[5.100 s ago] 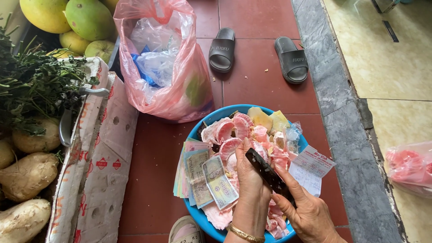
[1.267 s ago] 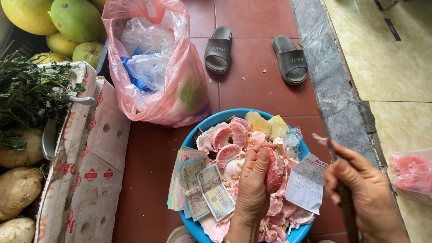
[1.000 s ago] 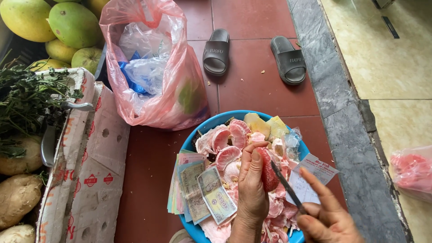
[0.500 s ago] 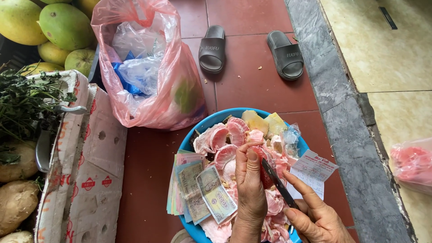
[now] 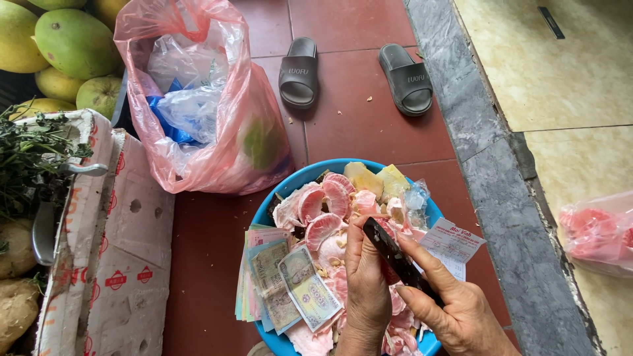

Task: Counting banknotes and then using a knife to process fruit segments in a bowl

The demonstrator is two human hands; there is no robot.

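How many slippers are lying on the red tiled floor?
2. One grey rubber slipper lies beside the pink plastic bag; the other grey rubber slipper lies by the grey stone kerb. None seems hidden.

2 grey sandals (image 5: 299, 72), 1 blue basin (image 5: 283, 198), 2 pink plastic bags (image 5: 204, 99), 1 knife (image 5: 395, 258), 2 hands (image 5: 366, 290).

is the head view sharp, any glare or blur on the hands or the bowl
Head view: soft even daylight, weak shadows; the right hand, its knife, the left hand and the blue bowl are sharp, without motion blur; mild sheen on the pink bag; floor lines bow slightly towards the edges.
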